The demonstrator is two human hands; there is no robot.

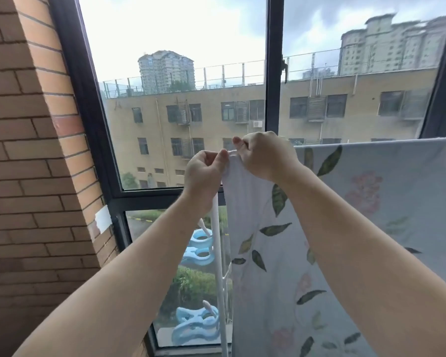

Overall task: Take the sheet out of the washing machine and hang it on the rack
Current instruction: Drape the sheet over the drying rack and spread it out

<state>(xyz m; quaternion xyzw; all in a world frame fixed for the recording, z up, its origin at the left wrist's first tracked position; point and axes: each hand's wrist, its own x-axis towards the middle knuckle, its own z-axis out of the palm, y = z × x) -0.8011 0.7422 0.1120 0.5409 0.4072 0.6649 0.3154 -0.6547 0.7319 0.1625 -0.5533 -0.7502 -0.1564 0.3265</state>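
Note:
A pale sheet (366,202) printed with green leaves and pink flowers hangs over the top bar of a white drying rack (218,258) and drapes down on the right. Its upper left corner is bunched at the rack's left end. My left hand (204,173) pinches that corner from the left. My right hand (265,155) grips the same corner from the right, fingers curled over the fabric. The two hands almost touch. The top bar is hidden under the sheet.
Large blue clothes pegs (200,249) hang clipped on the rack's white upright, with more blue pegs (195,325) lower down. A dark-framed window (273,73) stands right behind the rack. A brick wall (29,150) closes the left side.

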